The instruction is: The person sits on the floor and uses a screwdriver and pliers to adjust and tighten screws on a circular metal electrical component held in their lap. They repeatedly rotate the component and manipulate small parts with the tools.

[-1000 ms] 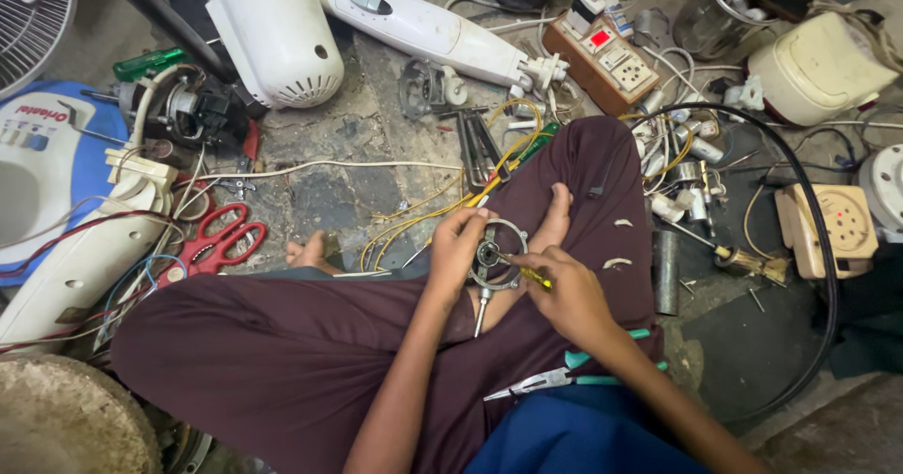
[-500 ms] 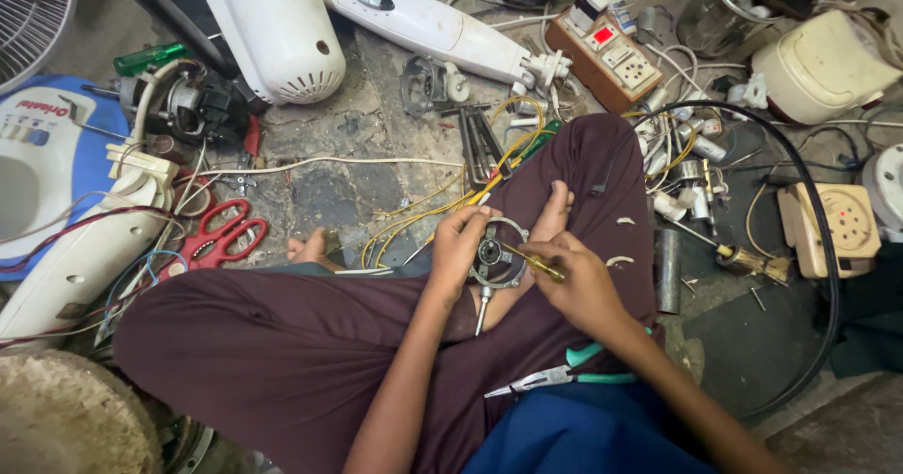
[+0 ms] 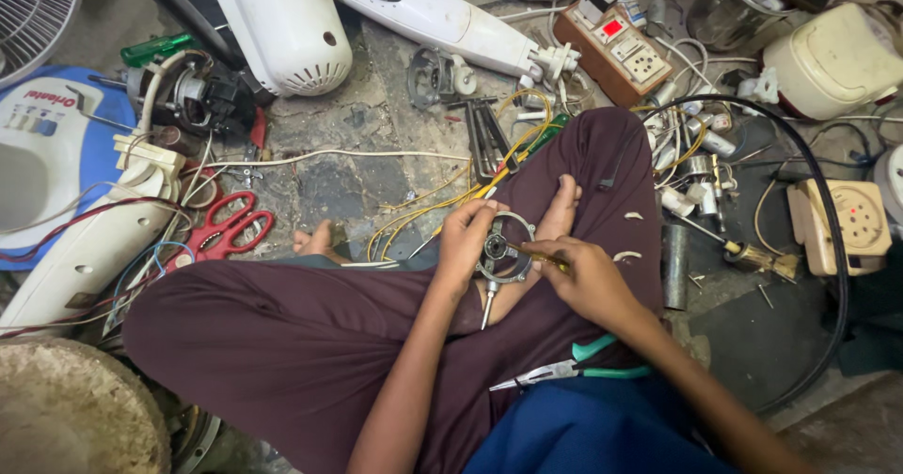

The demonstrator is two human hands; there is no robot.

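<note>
1. So, biggest stuff first: white fan housing [image 3: 287,27] up top on the floor [image 3: 376,126], and a long white stand piece [image 3: 442,13] lying next to it.
2. Off to my left is a blue and white fan base [image 3: 47,145], with a black motor [image 3: 193,98] sitting between it and the housing.
3. My legs are crossed in maroon trousers [image 3: 282,342], and that's basically my workbench.
4. Far right has a cream casing [image 3: 832,60] and a beige round socket box [image 3: 847,220]; a wooden switchboard [image 3: 611,51] sits near the top, well apart from me.
5. Red scissors [image 3: 226,229] lie on the floor just left of my knee.
6. Green-handled pliers [image 3: 564,372] rest on my lap, near my right forearm.
7. Yellow wires [image 3: 442,201] run across the floor toward my left hand.
8. Left hand [image 3: 464,239] is curled closed around the left edge of the motor part [image 3: 499,248], a small round metal piece with a shaft poking down, held over my lap by my foot.
9. Right hand [image 3: 588,276] is pinched shut on a thin yellow-handled screwdriver [image 3: 541,256], tip touching the part's middle.
</note>
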